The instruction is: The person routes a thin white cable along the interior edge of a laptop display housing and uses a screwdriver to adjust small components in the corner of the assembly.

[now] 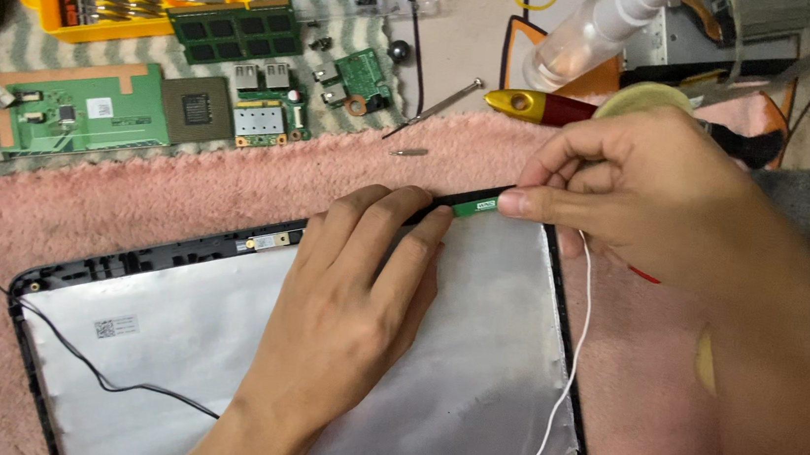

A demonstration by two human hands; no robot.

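The right hand pinches a small green strip; the left hand presses fingertips on the laptop lid beside it.

Laptop lid partly under left hand, bottom edge cropped

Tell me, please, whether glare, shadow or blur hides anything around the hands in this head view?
Head view: even, soft light; the silver laptop lid panel shows mild sheen, no harsh glare; the left hand casts a faint shadow on it; the right hand and small green board look sharp; the clear bottle at top is slightly soft.
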